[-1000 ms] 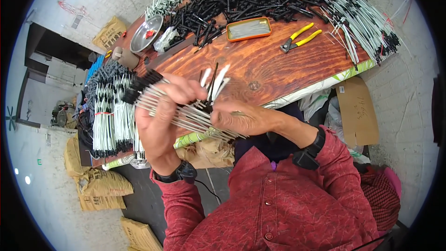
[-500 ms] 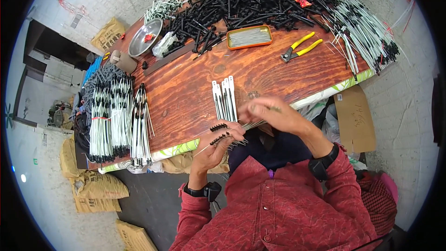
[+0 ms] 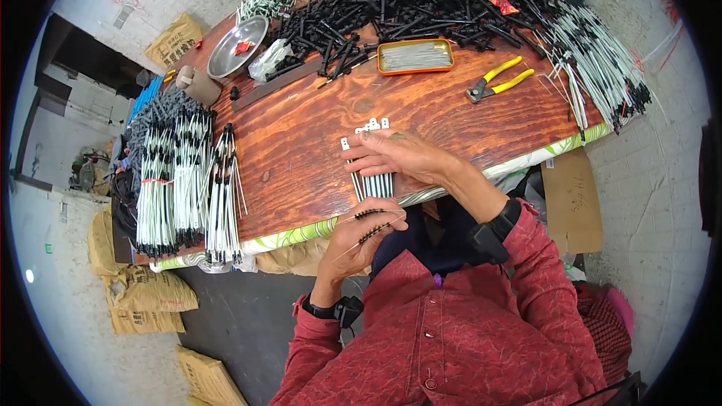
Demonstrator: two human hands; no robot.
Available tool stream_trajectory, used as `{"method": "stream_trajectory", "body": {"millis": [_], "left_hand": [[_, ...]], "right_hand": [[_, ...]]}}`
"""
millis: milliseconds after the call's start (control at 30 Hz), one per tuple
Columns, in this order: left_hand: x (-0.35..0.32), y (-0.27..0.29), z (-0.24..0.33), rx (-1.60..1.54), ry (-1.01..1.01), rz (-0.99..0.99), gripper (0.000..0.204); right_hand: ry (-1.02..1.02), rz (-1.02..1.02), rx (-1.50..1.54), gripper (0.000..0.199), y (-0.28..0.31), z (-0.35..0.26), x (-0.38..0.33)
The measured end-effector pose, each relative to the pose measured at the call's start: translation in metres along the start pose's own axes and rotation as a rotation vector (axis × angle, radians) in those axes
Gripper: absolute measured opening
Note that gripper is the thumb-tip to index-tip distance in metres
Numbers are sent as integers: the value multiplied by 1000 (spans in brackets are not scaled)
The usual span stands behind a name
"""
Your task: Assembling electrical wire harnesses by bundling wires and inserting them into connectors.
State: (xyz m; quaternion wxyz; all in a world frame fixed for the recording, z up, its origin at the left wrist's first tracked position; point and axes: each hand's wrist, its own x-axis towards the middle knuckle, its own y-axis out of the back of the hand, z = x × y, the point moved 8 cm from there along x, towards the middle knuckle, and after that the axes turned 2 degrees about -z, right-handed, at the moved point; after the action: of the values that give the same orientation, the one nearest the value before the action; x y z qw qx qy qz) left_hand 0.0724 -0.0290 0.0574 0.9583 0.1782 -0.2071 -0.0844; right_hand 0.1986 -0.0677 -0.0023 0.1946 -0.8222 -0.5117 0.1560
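Note:
My left hand [image 3: 353,234] is closed around the lower ends of a bunch of slim black-and-white strips [image 3: 376,186] at the table's near edge. Thin metal wires with rows of small black pieces [image 3: 374,234] lie across its fingers. The strips point away from me, their white holed tips [image 3: 385,123] fanned over the table. My right hand [image 3: 406,156] lies flat across the strips below those tips, with its fingers stretched out to the left. It hides the middle of the bunch, and my left fingers hide the lower ends.
An orange-rimmed tray [image 3: 382,68] of thin metal pins and yellow-handled pincers [image 3: 499,79] lie beyond my hands. Black plastic parts [image 3: 444,0] are heaped at the back. Bundled strips stand at left [image 3: 177,188] and right [image 3: 598,60]. A metal bowl [image 3: 222,60] sits at back left.
My right hand has moved left from beside the strips onto them, its fingers now straightened. The left hand has shifted slightly right and down, keeping its hold. The view has turned slightly.

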Motion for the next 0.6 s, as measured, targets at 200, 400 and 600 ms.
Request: {"method": "stream_trajectory", "body": {"millis": [200, 400, 600], "left_hand": [[-5, 3, -10, -58, 28, 53, 16], [-3, 13, -7, -40, 14, 93, 12], [2, 14, 0, 273, -104, 106, 14]], "right_hand": [[59, -38, -26, 67, -5, -21, -19], [48, -167, -307, 66, -12, -5, -57], [97, -231, -496, 70, -25, -7, -74]]}}
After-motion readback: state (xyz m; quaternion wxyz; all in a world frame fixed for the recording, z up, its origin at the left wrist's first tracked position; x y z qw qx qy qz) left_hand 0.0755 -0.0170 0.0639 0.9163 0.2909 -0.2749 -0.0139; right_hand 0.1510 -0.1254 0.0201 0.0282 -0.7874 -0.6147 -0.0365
